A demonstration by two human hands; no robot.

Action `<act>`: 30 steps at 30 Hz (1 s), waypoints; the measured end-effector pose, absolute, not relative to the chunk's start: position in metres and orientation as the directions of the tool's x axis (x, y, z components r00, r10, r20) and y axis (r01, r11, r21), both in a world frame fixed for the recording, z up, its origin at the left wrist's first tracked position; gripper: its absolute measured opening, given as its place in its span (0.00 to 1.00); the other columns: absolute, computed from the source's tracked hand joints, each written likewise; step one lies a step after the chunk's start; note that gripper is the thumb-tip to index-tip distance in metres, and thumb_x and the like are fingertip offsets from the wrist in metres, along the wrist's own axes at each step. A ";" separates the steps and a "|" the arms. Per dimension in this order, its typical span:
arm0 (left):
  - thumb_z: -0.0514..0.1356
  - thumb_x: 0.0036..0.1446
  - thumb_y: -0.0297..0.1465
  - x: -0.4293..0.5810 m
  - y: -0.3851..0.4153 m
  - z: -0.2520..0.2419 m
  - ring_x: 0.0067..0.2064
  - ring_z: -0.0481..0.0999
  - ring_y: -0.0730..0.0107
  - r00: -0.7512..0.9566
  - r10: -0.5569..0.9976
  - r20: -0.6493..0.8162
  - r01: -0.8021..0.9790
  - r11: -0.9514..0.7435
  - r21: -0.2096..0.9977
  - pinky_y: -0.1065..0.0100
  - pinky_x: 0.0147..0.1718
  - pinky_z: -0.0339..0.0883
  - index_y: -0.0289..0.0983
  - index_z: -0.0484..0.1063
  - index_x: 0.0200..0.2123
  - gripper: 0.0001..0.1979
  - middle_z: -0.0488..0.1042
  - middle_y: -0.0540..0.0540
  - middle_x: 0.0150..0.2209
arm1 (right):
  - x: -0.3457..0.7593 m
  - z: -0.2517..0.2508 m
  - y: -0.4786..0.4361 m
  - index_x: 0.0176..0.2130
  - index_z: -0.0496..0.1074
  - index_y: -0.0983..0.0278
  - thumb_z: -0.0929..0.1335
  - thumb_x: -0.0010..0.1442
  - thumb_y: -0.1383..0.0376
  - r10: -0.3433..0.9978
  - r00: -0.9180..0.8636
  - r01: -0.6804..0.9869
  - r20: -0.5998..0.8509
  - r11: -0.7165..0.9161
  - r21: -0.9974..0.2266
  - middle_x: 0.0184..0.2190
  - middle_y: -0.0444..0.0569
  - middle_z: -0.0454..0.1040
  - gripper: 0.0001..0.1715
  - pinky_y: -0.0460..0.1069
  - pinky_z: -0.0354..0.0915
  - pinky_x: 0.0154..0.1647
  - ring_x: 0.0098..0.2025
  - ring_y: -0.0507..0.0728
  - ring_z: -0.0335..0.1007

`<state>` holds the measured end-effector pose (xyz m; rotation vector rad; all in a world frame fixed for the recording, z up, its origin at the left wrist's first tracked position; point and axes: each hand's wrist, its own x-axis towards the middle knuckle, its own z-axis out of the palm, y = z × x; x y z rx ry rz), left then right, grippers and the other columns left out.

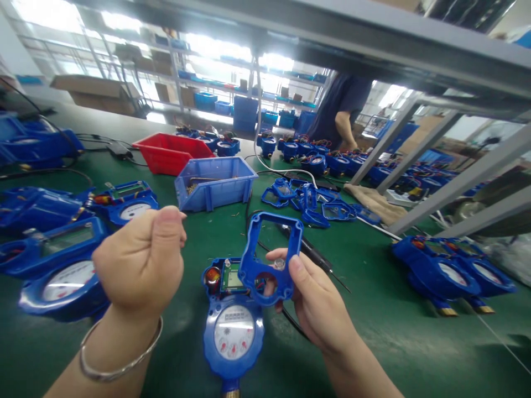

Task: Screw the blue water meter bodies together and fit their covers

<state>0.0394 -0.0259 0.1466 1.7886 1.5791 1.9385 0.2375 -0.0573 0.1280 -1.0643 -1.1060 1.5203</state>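
My right hand [313, 296] pinches a blue plastic cover frame [296, 243], thumb on its front and fingers behind. The frame is tilted up and has a large rectangular opening and a smaller round one. Just below and behind it, a blue water meter [234, 331] lies face up on the bench, its circuit board with a small display [233, 276] uncovered. To the left, my left hand [143, 257] is raised and closed in a fist; whatever is inside it, if anything, is hidden. A screwdriver-like tool with a black handle [313, 251] lies behind my right hand.
A blue bin [218, 185] with small brass-coloured parts stands beside a red bin [170, 152]. Several blue cover frames [309, 202] are piled behind. Blue meters [446, 271] lie at right, with more at left. Overhead runs a metal shelf beam [373, 44]; a person [342, 110] stands across the bench.
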 end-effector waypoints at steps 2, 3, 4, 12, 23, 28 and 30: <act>0.54 0.57 0.26 0.043 -0.024 0.147 0.25 0.68 0.75 -0.342 0.718 0.607 0.432 -0.453 0.780 0.68 0.29 0.68 0.41 0.67 0.40 0.09 0.67 0.53 0.28 | 0.237 0.128 -0.057 0.42 0.68 0.65 0.63 0.59 0.48 0.975 -0.183 -0.192 -0.124 -0.160 -0.968 0.24 0.47 0.71 0.24 0.42 0.62 0.21 0.23 0.50 0.65; 0.56 0.54 0.25 0.046 -0.024 0.147 0.29 0.71 0.73 -0.293 0.746 0.598 0.379 -0.483 0.789 0.69 0.28 0.69 0.42 0.63 0.48 0.17 0.69 0.50 0.35 | 0.237 0.128 -0.057 0.42 0.68 0.65 0.63 0.60 0.48 0.974 -0.185 -0.191 -0.127 -0.163 -0.968 0.24 0.47 0.71 0.24 0.43 0.62 0.21 0.23 0.50 0.65; 0.57 0.52 0.25 0.049 -0.024 0.147 0.36 0.73 0.69 -0.218 0.783 0.583 0.339 -0.499 0.798 0.68 0.30 0.71 0.42 0.58 0.53 0.25 0.68 0.47 0.43 | 0.237 0.127 -0.057 0.42 0.68 0.65 0.63 0.60 0.48 0.974 -0.189 -0.189 -0.126 -0.162 -0.968 0.24 0.47 0.71 0.24 0.43 0.62 0.21 0.23 0.50 0.65; 0.49 0.60 0.39 0.068 -0.031 0.147 0.32 0.74 0.68 0.118 0.944 0.307 0.513 -0.323 0.796 0.68 0.31 0.68 0.39 0.58 0.58 0.24 0.74 0.46 0.35 | 0.237 0.128 -0.060 0.42 0.68 0.65 0.62 0.60 0.48 0.970 -0.234 -0.077 -0.065 -0.085 -0.993 0.26 0.46 0.71 0.24 0.44 0.61 0.26 0.27 0.51 0.66; 0.61 0.51 0.30 0.073 -0.039 0.148 0.32 0.75 0.65 0.330 0.943 0.052 0.018 -0.061 0.998 0.67 0.31 0.71 0.47 0.45 0.63 0.40 0.74 0.48 0.34 | 0.241 0.137 -0.075 0.47 0.68 0.59 0.59 0.63 0.50 0.973 -0.188 0.049 0.130 0.142 -0.989 0.26 0.46 0.72 0.22 0.46 0.65 0.28 0.28 0.52 0.67; 0.61 0.51 0.32 0.078 -0.047 0.156 0.21 0.68 0.75 0.311 0.932 -0.184 -0.385 0.300 0.873 0.77 0.20 0.61 0.40 0.57 0.58 0.31 0.69 0.52 0.22 | 0.248 0.137 -0.081 0.59 0.54 0.48 0.62 0.63 0.70 0.830 -0.043 0.334 0.557 0.537 -0.775 0.45 0.47 0.72 0.29 0.54 0.67 0.46 0.44 0.57 0.70; 0.62 0.49 0.30 0.082 -0.054 0.155 0.23 0.69 0.73 0.342 0.892 -0.297 -0.413 0.426 0.805 0.76 0.22 0.62 0.38 0.65 0.53 0.26 0.66 0.53 0.20 | 0.250 0.138 -0.078 0.63 0.45 0.46 0.64 0.57 0.76 0.698 -0.222 0.459 0.681 0.690 -0.559 0.60 0.47 0.56 0.44 0.63 0.57 0.57 0.59 0.62 0.56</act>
